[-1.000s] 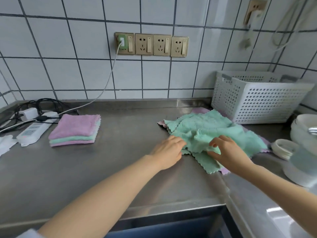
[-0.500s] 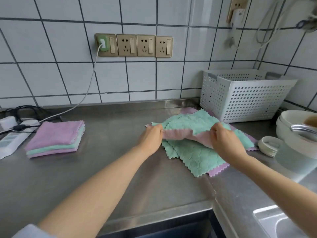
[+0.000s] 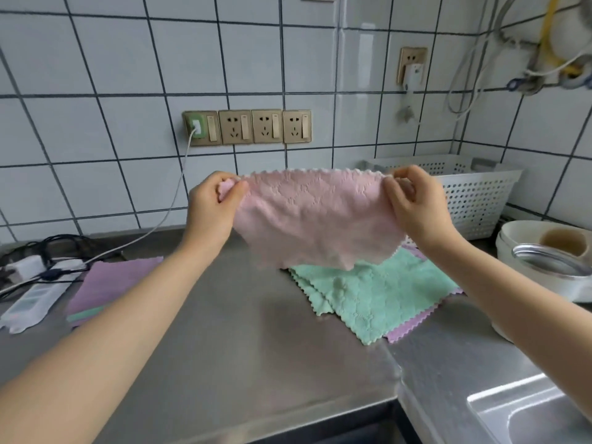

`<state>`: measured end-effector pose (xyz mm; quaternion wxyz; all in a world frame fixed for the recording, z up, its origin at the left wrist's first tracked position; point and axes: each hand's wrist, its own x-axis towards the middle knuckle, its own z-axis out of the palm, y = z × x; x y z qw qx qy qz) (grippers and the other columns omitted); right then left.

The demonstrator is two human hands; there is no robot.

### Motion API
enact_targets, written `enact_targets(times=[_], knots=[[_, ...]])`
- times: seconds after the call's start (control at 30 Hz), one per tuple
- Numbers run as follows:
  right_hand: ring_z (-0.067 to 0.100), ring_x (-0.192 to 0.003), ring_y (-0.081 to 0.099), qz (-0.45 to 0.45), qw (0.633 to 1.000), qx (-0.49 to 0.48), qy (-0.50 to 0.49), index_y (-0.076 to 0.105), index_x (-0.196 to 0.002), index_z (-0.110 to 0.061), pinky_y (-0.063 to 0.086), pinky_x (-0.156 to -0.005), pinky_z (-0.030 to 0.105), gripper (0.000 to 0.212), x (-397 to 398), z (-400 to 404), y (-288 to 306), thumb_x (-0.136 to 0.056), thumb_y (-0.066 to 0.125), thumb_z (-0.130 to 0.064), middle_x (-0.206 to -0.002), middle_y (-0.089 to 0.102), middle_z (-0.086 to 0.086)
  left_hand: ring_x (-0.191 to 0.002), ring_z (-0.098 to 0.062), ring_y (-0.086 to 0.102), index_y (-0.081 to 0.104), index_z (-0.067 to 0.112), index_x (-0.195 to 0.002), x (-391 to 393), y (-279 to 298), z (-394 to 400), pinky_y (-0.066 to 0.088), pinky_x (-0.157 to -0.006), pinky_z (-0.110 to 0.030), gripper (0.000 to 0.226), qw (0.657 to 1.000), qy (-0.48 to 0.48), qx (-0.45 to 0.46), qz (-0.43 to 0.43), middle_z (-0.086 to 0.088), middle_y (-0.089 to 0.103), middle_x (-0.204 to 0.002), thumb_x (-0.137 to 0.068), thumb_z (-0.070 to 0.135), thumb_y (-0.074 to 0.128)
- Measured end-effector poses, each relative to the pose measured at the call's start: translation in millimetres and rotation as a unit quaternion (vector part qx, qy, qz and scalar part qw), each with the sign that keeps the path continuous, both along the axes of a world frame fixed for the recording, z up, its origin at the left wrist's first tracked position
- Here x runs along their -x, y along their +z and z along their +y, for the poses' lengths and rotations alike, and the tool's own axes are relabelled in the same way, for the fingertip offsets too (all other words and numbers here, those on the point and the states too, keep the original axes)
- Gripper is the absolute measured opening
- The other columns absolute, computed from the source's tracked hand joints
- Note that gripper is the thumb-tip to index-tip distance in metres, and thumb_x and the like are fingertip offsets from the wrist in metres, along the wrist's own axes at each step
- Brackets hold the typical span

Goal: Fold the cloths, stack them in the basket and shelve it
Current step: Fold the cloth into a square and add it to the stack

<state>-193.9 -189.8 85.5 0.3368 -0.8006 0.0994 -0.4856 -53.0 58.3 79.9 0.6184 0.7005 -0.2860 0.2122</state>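
Both hands, left hand and right hand, pinch the pink cloth's top corners, held up. Below them unfolded cloths wait; folded stack left of left hand; basket beyond right hand, contents unclear. Mid-task.

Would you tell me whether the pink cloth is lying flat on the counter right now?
No, the left hand and right hand hold the pink cloth up by its top corners.
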Motion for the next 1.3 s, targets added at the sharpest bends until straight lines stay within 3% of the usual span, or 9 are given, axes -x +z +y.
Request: enact_targets(times=[0.13,0.27,0.4,0.63,0.77,0.9,0.97,1.1,1.3], knots=[[0.009,-0.068,0.051,0.069,0.982,-0.11,0.136,0.064,-0.078,-0.015,0.043,-0.062,0.022,0.014,10,27,-12,-0.091,0.062,-0.021,-0.072,0.06,-0.001,-0.075,-0.013,0.059,0.067,0.018,-0.075,19,-4,64,0.046,-0.073,-0.027,0.01,0.985,-0.098,-0.002,0.139,0.0,0.065,-0.078,-0.085,0.018,0.068],[0.015,-0.071,0.057,0.101,0.916,-0.288,0.26,0.067,-0.077,-0.011,0.048,-0.064,0.024,0.017,9,52,-16,-0.09,0.063,-0.021,-0.074,0.063,0.002,-0.065,-0.012,0.061,0.063,0.009,-0.091,31,-7,112,0.05,-0.06,-0.019,0.017,0.939,-0.2,0.031,0.277,-0.004,0.065,-0.077,-0.077,0.019,0.065],[0.013,-0.059,0.06,0.189,0.894,-0.326,0.242,0.065,-0.084,0.002,0.051,-0.053,0.019,0.025,-13,71,-31,-0.087,0.068,-0.022,-0.068,0.065,0.005,-0.062,-0.01,0.057,0.064,0.008,-0.091,11,-29,141,0.043,-0.052,-0.016,0.007,0.953,-0.11,-0.028,0.28,-0.001,0.063,-0.076,-0.087,0.013,0.062],[0.015,-0.05,0.032,0.423,0.894,0.038,0.141,0.036,-0.051,-0.013,0.027,-0.046,0.024,0.041,-53,76,-115,-0.084,0.062,-0.012,-0.05,0.04,0.003,-0.055,-0.016,0.038,0.061,0.012,-0.062,-26,-115,173,0.029,-0.055,-0.025,0.02,0.907,0.039,-0.34,0.245,0.002,0.044,-0.054,-0.078,0.014,0.072],[0.014,-0.036,0.048,0.432,0.896,0.017,0.098,0.043,-0.054,-0.012,0.036,-0.037,0.019,0.036,-74,81,-128,-0.084,0.063,-0.014,-0.046,0.046,0.002,-0.037,-0.017,0.047,0.051,0.018,-0.056,-39,-130,165,0.033,-0.047,-0.023,0.031,0.91,0.087,-0.328,0.241,0.004,0.044,-0.042,-0.079,0.005,0.067],[0.028,-0.052,0.069,0.375,0.918,-0.099,0.085,0.054,-0.075,-0.001,0.054,-0.046,0.031,0.016,-94,92,-121,-0.09,0.049,-0.005,-0.066,0.054,0.009,-0.06,-0.037,0.069,0.058,0.009,-0.092,-51,-127,151,0.057,-0.069,-0.046,0.013,0.929,0.122,-0.199,0.287,-0.018,0.06,-0.091,-0.085,-0.002,0.053],[0.034,-0.071,0.071,0.376,0.919,-0.088,0.08,0.062,-0.109,-0.002,0.058,-0.068,0.04,0.024,-97,100,-124,-0.09,0.049,-0.007,-0.094,0.062,0.013,-0.081,-0.034,0.069,0.051,0.007,-0.125,-46,-130,146,0.055,-0.082,-0.043,0.039,0.93,0.122,-0.241,0.251,-0.016,0.057,-0.124,-0.086,0.002,0.054],[0.027,-0.123,0.05,0.42,0.887,0.15,0.117,0.041,-0.14,-0.013,0.037,-0.098,0.029,0.05,-64,119,-145,-0.091,0.053,-0.015,-0.139,0.047,0.009,-0.128,-0.014,0.042,0.033,0.017,-0.145,4,-149,144,0.03,-0.107,-0.024,0.064,0.914,0.039,-0.389,0.107,0.0,0.035,-0.147,-0.087,0.011,0.06],[0.009,-0.13,0.044,0.365,0.851,0.263,0.271,0.057,-0.128,-0.017,0.023,-0.106,0.007,0.036,10,140,-176,-0.097,0.044,-0.031,-0.139,0.046,-0.004,-0.139,0.013,-0.008,0.024,0.038,-0.146,86,-169,157,-0.002,-0.117,-0.019,0.066,0.836,-0.124,-0.532,0.045,0.03,0.005,-0.151,-0.087,0.064,0.035]])
